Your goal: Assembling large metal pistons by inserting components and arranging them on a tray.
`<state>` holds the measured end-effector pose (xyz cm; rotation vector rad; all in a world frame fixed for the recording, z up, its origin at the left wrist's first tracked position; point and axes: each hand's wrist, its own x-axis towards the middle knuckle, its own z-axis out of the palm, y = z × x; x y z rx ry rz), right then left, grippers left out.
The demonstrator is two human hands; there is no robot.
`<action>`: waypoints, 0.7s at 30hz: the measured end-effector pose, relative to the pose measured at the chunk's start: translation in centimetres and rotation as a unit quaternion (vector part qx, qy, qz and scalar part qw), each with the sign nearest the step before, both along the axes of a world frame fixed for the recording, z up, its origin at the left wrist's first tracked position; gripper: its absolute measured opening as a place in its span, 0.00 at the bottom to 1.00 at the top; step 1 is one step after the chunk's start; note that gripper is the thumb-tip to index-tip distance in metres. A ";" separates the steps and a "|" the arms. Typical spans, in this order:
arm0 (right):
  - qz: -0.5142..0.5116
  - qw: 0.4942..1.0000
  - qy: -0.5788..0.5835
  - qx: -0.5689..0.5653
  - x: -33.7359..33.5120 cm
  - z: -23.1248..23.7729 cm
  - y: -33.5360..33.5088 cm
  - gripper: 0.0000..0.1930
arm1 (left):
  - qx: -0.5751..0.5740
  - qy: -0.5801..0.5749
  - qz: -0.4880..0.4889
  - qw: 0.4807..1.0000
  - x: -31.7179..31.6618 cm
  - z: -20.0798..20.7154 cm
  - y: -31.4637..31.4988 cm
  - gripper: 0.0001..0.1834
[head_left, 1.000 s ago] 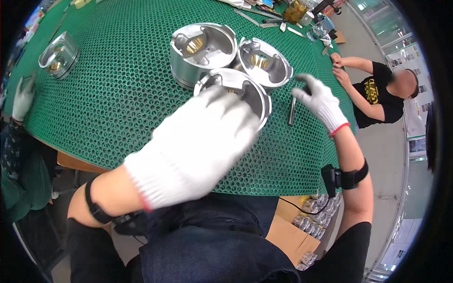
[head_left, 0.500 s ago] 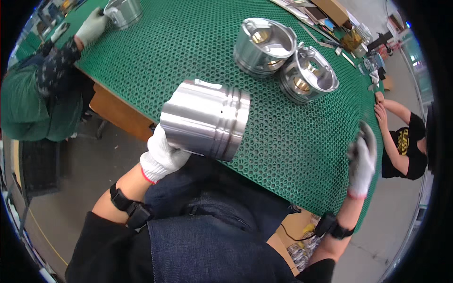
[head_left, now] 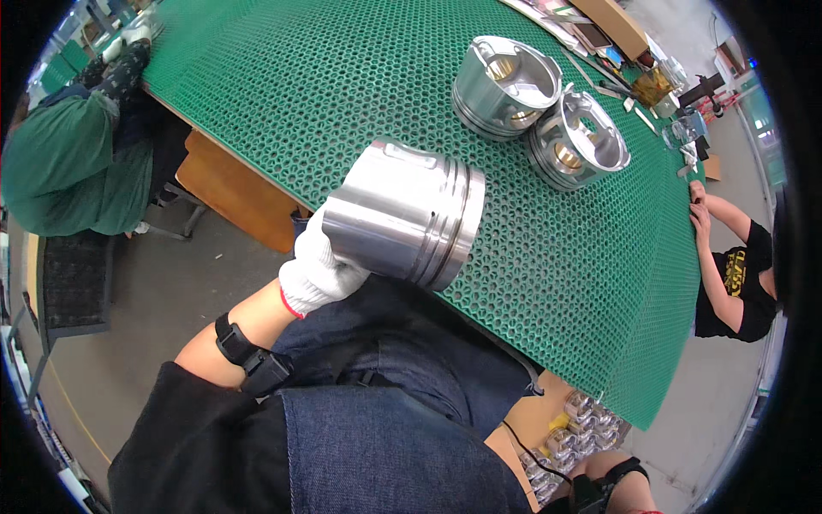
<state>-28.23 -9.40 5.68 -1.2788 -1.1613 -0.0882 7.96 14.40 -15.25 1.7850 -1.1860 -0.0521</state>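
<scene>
My left hand (head_left: 318, 270), in a white knit glove with a red cuff edge, is closed on a large silver piston (head_left: 390, 210). The piston lies on its side in the hand, above the near edge of the green mat, with its ring grooves toward the right. Its shiny skirt hides part of the fingers. At the lower right only my right forearm (head_left: 629, 488) shows, a black strap round it; that hand is beyond the bottom edge. Farther off, two more pistons, one (head_left: 507, 86) and a second (head_left: 578, 141), stand side by side, hollow ends up.
A green mat (head_left: 548, 283) with a honeycomb pattern covers the table. Below its near edge, a cardboard box (head_left: 548, 403) holds several pistons. Tools and boxes crowd the far right. One co-worker (head_left: 77, 163) sits at the left, another (head_left: 732, 274) at the right edge.
My right hand has dropped from over the mat's right side to beyond the lower edge. The held piston appears slightly farther right. A piston near the left co-worker's hand is out of view.
</scene>
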 end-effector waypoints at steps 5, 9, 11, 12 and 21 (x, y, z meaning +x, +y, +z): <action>0.063 0.997 0.035 -0.019 3.0 -1.3 -0.7 0.15 | -0.047 0.094 -0.003 0.994 0.7 -3.5 0.7 0.18; 0.138 0.985 0.103 -0.004 5.8 -4.2 -2.3 0.15 | -0.013 0.147 -0.068 0.987 0.4 0.2 -0.5 0.22; 0.058 0.974 0.185 0.119 7.1 -9.2 -3.4 0.14 | -0.035 0.270 -0.097 0.957 0.0 1.4 -1.8 0.22; -0.029 0.954 0.211 0.212 8.4 -11.3 -3.2 0.16 | -0.032 0.302 -0.073 0.950 0.0 3.2 -1.0 0.21; -0.603 0.617 0.403 0.306 6.8 -13.6 2.1 0.22 | -0.006 -0.394 -0.212 0.894 2.0 12.3 -6.5 0.21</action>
